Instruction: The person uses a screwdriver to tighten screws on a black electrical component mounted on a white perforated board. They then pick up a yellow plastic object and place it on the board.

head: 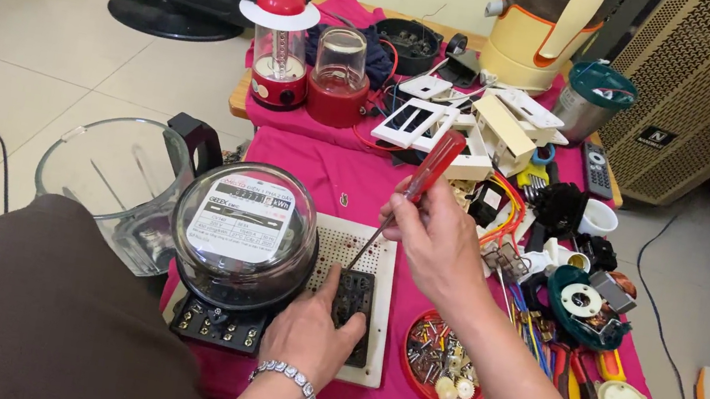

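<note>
Pale floor tiles surround a low table draped in a bright pink cloth, and it is crowded with parts. Near the front edge lies a white perforated board. On it sits a black terminal block, and the person's left hand, a sparkly bracelet on its wrist, presses down flat on that block with fingers spread. The right hand is closed around a red-handled screwdriver, held tilted, its tip down at the block's top.

Just left of the block, at the front left corner, stands an electricity meter under a clear dome. Beside it, off the table's left edge, is a clear blender jug. Right of the board lies a red dish of screws, then pliers and loose coloured wires. Along the far edge stand a red lantern, a small red-based jar and a yellow juicer.
</note>
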